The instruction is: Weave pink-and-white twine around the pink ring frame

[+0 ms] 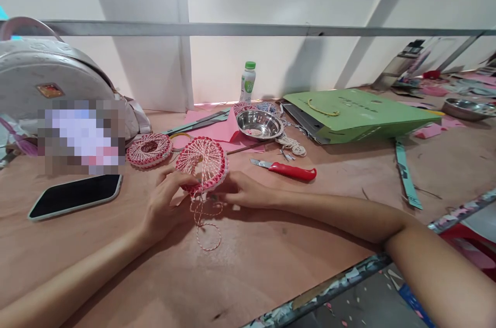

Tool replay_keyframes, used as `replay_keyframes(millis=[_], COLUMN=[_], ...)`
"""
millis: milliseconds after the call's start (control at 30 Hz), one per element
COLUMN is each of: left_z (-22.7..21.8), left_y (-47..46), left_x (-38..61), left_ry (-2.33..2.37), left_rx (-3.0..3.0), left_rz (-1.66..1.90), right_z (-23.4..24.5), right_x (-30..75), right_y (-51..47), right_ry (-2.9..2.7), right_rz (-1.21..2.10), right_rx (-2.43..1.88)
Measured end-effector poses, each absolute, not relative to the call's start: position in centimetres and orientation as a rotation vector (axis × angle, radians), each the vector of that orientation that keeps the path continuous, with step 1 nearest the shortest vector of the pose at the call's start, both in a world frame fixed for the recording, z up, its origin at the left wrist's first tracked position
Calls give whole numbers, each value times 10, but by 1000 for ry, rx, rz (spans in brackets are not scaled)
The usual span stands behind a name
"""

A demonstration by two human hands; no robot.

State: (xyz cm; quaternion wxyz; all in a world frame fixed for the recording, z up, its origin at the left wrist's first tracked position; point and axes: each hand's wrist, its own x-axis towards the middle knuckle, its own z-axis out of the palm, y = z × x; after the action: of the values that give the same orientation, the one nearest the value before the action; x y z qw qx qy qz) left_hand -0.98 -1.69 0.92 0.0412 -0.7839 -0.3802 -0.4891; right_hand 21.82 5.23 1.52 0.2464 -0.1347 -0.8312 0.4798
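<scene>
Phone (73,196) left of hands (166,204), cutter (292,171) ahead (red-handled)

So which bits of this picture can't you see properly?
In the head view:
The patch in front of the round white bag is blurred, so nothing there can be made out.
Parts of the pink-and-white string ring are hidden behind the left hand and right hand.
The writing on the green folder is too small to read.
The steel bowl is cut off by the right edge.
</scene>
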Motion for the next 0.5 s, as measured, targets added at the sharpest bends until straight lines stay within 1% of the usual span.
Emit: replay_keyframes(millis=[67, 100, 267, 333, 400, 500], left_z=[10, 11, 11, 9, 7, 5], left_y=[-17, -17, -16, -16, -15, -14], left_x=[-9, -9, -10, -12, -13, -14], left_ry=[-1176, -1184, -1217, -1239, -1260, -1276], left_rx=[-2394, -2389, -2395, -2407, -2412, -2397], left_rz=[-1489, -1487, -1484, -1477, -1461, -1446], right_z=[12, 10, 13, 15, 16, 16], right_x=[216, 217, 226, 231, 232, 230], right_y=[53, 56, 90, 100, 103, 90], right_ry=[-2100, -1973, -1199, -998, -1084, -1647], right_rz=[1598, 1689, 2015, 2134, 2109, 1859], right_rx=[-412, -450, -516, -521, -543, -552])
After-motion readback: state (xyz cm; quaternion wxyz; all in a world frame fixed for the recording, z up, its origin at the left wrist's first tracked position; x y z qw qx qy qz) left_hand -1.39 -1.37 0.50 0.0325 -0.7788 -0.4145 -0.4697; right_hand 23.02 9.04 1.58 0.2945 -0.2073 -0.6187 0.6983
